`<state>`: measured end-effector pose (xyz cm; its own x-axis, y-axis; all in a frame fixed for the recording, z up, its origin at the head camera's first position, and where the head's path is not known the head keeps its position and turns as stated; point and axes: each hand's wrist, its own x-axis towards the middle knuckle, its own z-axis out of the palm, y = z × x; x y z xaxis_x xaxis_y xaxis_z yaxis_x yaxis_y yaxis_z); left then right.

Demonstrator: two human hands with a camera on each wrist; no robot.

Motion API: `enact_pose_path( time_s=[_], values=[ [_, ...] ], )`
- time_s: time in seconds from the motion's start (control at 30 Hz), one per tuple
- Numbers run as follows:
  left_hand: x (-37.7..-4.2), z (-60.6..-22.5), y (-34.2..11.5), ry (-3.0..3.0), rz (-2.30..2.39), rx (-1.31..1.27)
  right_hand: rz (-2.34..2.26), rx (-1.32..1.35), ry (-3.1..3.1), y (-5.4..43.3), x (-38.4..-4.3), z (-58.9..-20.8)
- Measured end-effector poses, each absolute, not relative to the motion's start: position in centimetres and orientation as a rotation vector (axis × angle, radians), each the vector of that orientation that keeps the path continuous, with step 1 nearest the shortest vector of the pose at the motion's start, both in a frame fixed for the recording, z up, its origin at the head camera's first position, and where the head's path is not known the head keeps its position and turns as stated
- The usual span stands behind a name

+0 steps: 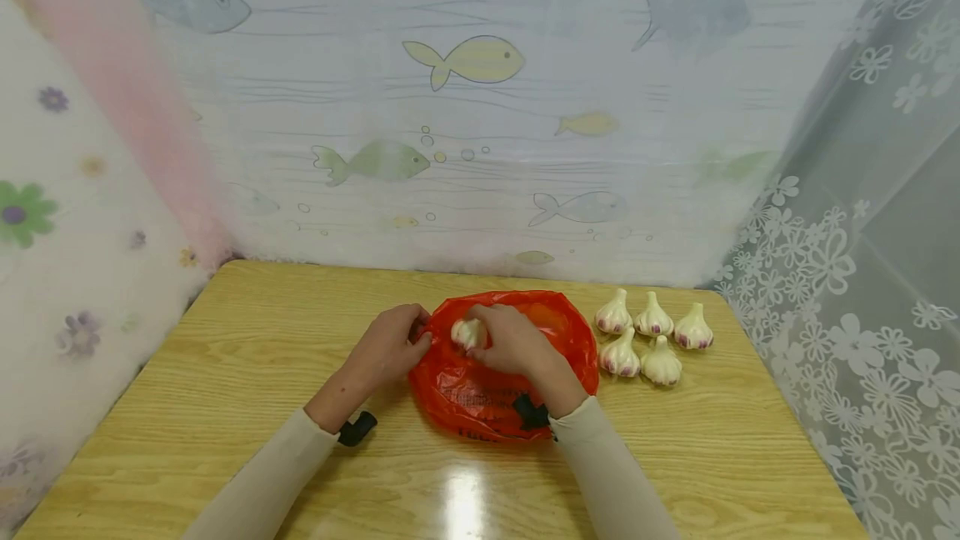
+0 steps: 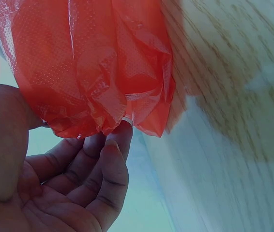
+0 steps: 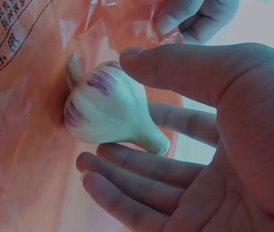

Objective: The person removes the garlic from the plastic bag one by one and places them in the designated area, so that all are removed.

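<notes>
A red plastic bag (image 1: 487, 407) lies spread on the table with dark printing on its near side. At its left edge my left hand (image 1: 386, 348) pinches the rim; in the left wrist view the thumb goes behind the crumpled plastic (image 2: 93, 72). Over the bag, my right hand (image 1: 513, 340) holds a whitish garlic bulb (image 3: 110, 104) with purple streaks between thumb and index finger. The other fingers of that hand lie stretched out beneath the bulb. A small pale stub (image 3: 74, 67) shows behind it; whether it belongs to this bulb I cannot tell.
Several garlic bulbs (image 1: 654, 315) stand in two rows on the wooden table (image 1: 270, 340), just right of the bag. A fish-patterned curtain (image 1: 480, 190) hangs along the table's back edge. Another patterned sheet (image 1: 82, 273) borders the left side, and flowered lace (image 1: 840, 357) the right.
</notes>
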<state>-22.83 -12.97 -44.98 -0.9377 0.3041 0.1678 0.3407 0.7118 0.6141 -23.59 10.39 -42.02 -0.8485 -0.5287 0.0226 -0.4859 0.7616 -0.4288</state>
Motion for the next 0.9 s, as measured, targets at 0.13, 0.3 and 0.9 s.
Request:
enact_pose_path(
  time_s=[0.13, 0.3, 0.9],
  values=[
    [-22.86, -45.0, -12.97, -2.858, -1.053, -0.532, -0.644, -0.84, 2.844, 10.22, -23.6, -42.07],
    [-22.79, -45.05, -13.0, -2.858, -1.061, -0.531, -0.614, -0.824, 2.828, 9.92, -23.65, -42.37],
    [-22.83, -45.12, -13.04, -2.851, -1.071, -0.543, -0.53, -0.857, 2.754, 9.6, -23.87, -42.74]
  ],
)
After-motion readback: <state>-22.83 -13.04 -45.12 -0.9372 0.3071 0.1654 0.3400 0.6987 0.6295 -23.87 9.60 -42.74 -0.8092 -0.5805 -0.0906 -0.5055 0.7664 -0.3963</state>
